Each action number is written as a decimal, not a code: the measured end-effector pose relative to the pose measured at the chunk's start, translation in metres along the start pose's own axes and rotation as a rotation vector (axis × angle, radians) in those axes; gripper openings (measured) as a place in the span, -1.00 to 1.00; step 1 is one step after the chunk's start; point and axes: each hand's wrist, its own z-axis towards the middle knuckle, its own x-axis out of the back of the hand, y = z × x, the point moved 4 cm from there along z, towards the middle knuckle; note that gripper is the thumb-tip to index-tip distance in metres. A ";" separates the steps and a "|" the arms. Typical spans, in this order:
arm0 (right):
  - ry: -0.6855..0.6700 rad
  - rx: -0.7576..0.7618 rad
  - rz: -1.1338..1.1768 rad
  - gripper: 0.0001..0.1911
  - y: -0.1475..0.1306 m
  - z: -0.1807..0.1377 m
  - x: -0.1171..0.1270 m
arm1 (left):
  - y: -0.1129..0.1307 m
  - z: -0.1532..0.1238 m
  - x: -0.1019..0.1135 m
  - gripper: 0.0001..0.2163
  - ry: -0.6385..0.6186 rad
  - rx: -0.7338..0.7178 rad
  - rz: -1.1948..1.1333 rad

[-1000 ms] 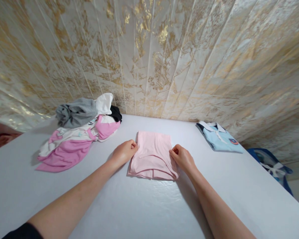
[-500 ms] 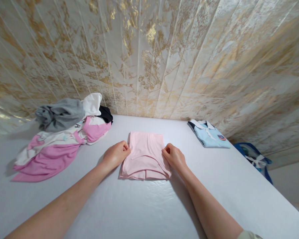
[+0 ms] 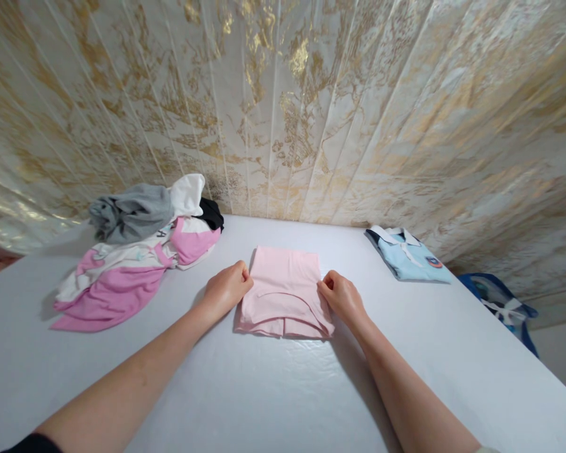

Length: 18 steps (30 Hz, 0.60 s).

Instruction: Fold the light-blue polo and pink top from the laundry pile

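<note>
A light pink folded shirt [image 3: 285, 277] lies on the white table in front of me, its curved neckline facing my side. My left hand [image 3: 229, 286] pinches its left edge, fingers curled in. At the opposite edge, my right hand [image 3: 342, 296] grips the cloth between thumb and fingers. The fabric stretches fairly smooth between both hands, with small creases near the neckline.
Left on the table [image 3: 193, 390] is a loose heap with a grey garment [image 3: 132, 214] and a pink-and-white garment [image 3: 122, 289]. A folded light blue collared shirt [image 3: 410, 257] sits back right. Past the right edge stands a blue-rimmed bag [image 3: 504, 308]. A patterned curtain [image 3: 273, 113] hangs behind.
The whole scene has shifted slightly rightward in view as the camera turned left. Both hands keep hold of the pink shirt's edges, and it lies nearly as before.
</note>
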 end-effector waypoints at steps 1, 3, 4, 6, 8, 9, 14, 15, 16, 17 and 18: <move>0.000 0.001 0.016 -0.86 0.000 0.000 0.000 | -0.001 0.001 -0.002 -0.95 -0.007 -0.021 -0.020; 0.012 -0.001 0.059 -0.84 -0.001 0.001 0.001 | -0.003 0.004 -0.005 -0.91 -0.014 -0.049 -0.070; 0.021 -0.007 0.074 -0.82 -0.001 0.001 0.002 | -0.005 0.006 -0.005 -0.89 -0.011 -0.049 -0.082; 0.036 -0.030 0.068 -0.81 -0.002 0.002 0.003 | -0.006 0.008 -0.005 -0.85 -0.001 -0.025 -0.074; 0.036 -0.058 0.024 -0.82 -0.003 0.001 0.003 | -0.003 0.008 -0.003 -0.82 -0.001 -0.002 -0.051; 0.032 -0.068 0.004 -0.83 -0.004 0.001 0.003 | -0.001 0.007 -0.003 -0.82 -0.006 0.005 -0.044; 0.040 -0.077 -0.052 -0.85 -0.009 -0.002 0.002 | 0.007 0.001 -0.002 -0.82 0.001 0.042 0.012; 0.049 -0.078 -0.060 -0.85 -0.008 -0.003 0.001 | 0.007 0.000 -0.002 -0.82 0.014 0.045 0.029; 0.058 -0.078 -0.063 -0.86 -0.008 -0.003 0.001 | 0.006 -0.001 -0.003 -0.83 0.025 0.045 0.039; 0.061 -0.074 -0.053 -0.86 -0.006 -0.003 0.001 | 0.006 -0.002 -0.002 -0.84 0.033 0.039 0.040; 0.057 -0.063 -0.025 -0.87 -0.004 -0.002 0.002 | 0.005 -0.002 -0.001 -0.85 0.037 0.028 0.031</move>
